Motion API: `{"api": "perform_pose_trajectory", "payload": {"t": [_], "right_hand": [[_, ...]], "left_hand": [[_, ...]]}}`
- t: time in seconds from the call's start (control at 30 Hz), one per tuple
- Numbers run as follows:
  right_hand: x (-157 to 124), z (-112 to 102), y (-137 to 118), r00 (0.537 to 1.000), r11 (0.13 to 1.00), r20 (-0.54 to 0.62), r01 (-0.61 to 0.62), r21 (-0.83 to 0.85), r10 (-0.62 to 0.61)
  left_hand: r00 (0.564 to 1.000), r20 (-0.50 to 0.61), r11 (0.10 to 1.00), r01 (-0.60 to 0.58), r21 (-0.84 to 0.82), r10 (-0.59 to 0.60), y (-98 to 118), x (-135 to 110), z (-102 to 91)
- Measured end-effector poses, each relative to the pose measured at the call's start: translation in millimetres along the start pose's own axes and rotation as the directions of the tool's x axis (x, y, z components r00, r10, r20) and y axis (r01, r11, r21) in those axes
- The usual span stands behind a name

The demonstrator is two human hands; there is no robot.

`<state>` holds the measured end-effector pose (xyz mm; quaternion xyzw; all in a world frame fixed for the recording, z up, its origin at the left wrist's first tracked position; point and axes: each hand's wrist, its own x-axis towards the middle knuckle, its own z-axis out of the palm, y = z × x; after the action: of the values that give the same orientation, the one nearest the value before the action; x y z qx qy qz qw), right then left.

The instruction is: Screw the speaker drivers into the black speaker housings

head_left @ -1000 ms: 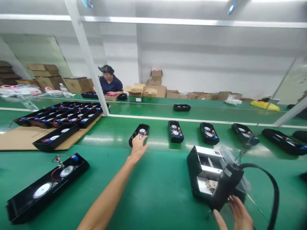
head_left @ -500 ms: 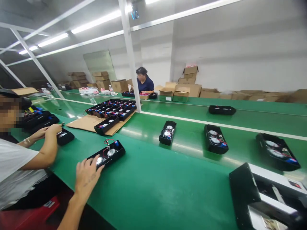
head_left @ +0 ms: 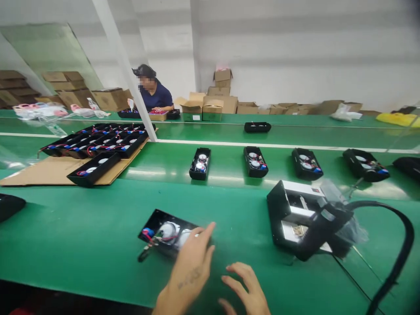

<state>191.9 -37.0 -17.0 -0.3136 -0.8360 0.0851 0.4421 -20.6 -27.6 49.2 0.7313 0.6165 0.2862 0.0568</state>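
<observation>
An open black speaker box (head_left: 160, 214) lies at an angle on the green bench in front of me. Two round silver speakers, red wires and a blue part show inside it. My left hand (head_left: 192, 267) grips its right end between fingers and thumb, covering part of one speaker. Close by on the right, my right hand (head_left: 246, 286) is held over the bench, fingers apart and nothing in them. Loose wires with a small dark part (head_left: 144, 251) hang over the box's near left side.
A black-and-white device (head_left: 278, 214) stands to the right, with a thick black cable (head_left: 407, 236). Several similar boxes line the conveyor (head_left: 226, 166). More sit on cardboard (head_left: 42, 170) at left, by a white post (head_left: 127, 65). A co-worker (head_left: 157, 94) sits across.
The view has swung right. The speaker box has moved rightward along the bench with my left hand and has turned. My right hand has come into view.
</observation>
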Motion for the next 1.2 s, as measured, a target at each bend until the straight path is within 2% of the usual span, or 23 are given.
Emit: {"api": "perform_pose_trajectory", "payload": {"t": [0.07,0.1,0.13,0.17,0.2,0.27,0.37,0.43,0.5,0.57,0.67,0.73,0.8,0.87,0.93,0.97,1.0,1.07,1.1,1.13,1.2], "right_hand": [[14,-5,-4,0.999,0.995,0.003,0.046,-0.084,-0.046],[19,-8,-4,0.999,0.992,0.02,0.037,-0.119,-0.035],[22,-11,-3,0.999,0.99,0.046,0.026,-0.141,-0.019],[24,-15,0,0.996,0.988,0.087,0.019,-0.151,-0.006],[25,-20,3,0.99,0.988,0.139,0.02,-0.152,0.002],[26,-32,14,0.972,0.989,0.235,0.037,-0.144,-0.002],[30,-54,31,0.941,0.987,0.338,0.035,-0.156,0.02],[34,-67,38,0.936,0.981,0.343,-0.013,-0.195,0.08],[36,-71,35,0.944,0.968,0.297,-0.071,-0.241,0.143],[37,-63,22,0.955,0.961,0.242,-0.109,-0.254,0.172],[40,-30,-5,0.97,0.981,0.195,-0.114,-0.16,0.144],[48,-5,-18,0.988,0.993,0.115,-0.098,-0.07,0.106],[60,14,-22,0.993,0.994,-0.014,-0.113,0.014,0.113],[74,21,-18,0.967,0.975,-0.14,-0.205,0.084,0.215],[86,16,-9,0.92,0.933,-0.174,-0.329,0.147,0.352],[90,10,-5,0.914,0.919,-0.146,-0.354,0.172,0.379],[93,3,-1,0.929,0.922,-0.086,-0.341,0.183,0.361],[96,-13,6,0.977,0.968,0.092,-0.203,0.144,0.191],[96,-20,8,0.977,0.991,0.197,-0.102,0.091,0.083],[96,-26,9,0.954,1.0,0.301,-0.002,0.02,-0.004],[95,-34,7,0.881,0.982,0.468,0.142,-0.123,-0.069]], "left_hand": [[0.966,0.094,0.954,-0.219,-0.207,0.242,28,9,-2.6],[0.942,0.085,0.914,-0.288,-0.287,0.324,35,11,-7.5],[0.935,0.048,0.885,-0.316,-0.342,0.353,36,13,-13.8],[0.947,-0.011,0.878,-0.302,-0.372,0.321,32,15,-20.6],[0.97,-0.07,0.89,-0.243,-0.385,0.234,24,17,-27.5],[0.991,-0.137,0.92,-0.047,-0.389,-0.007,-1,20,-38.8],[0.957,-0.097,0.904,0.22,-0.366,-0.272,-43,17,-46.1],[0.935,-0.043,0.883,0.317,-0.346,-0.352,-64,9,-44.2],[0.916,0.004,0.861,0.379,-0.339,-0.401,-77,-2,-38.3],[0.905,0.046,0.842,0.412,-0.349,-0.424,-82,-13,-30.1],[0.916,0.088,0.836,0.395,-0.38,-0.392,-79,-22,-16.5],[0.943,0.06,0.86,0.325,-0.393,-0.329,-76,-23,-8.8],[0.973,0.002,0.899,0.213,-0.383,-0.23,-72,-21,-3.9],[0.993,-0.018,0.926,0.102,-0.364,-0.117,-68,-18,-2.3],[0.999,0.028,0.935,0.027,-0.354,-0.018,-64,-16,-2.5],[0.998,0.061,0.938,0.005,-0.348,0.018,-61,-16,-2.4],[0.995,0.087,0.941,-0.014,-0.337,0.046,-59,-15,-1.9],[0.991,0.104,0.953,-0.055,-0.297,0.089,-56,-14,1.2],[0.989,0.097,0.958,-0.082,-0.276,0.113,-55,-14,3.9],[0.986,0.086,0.959,-0.114,-0.258,0.14,-55,-13,7.0],[0.977,0.067,0.954,-0.181,-0.24,0.203,-55,-13,13.5]]}}
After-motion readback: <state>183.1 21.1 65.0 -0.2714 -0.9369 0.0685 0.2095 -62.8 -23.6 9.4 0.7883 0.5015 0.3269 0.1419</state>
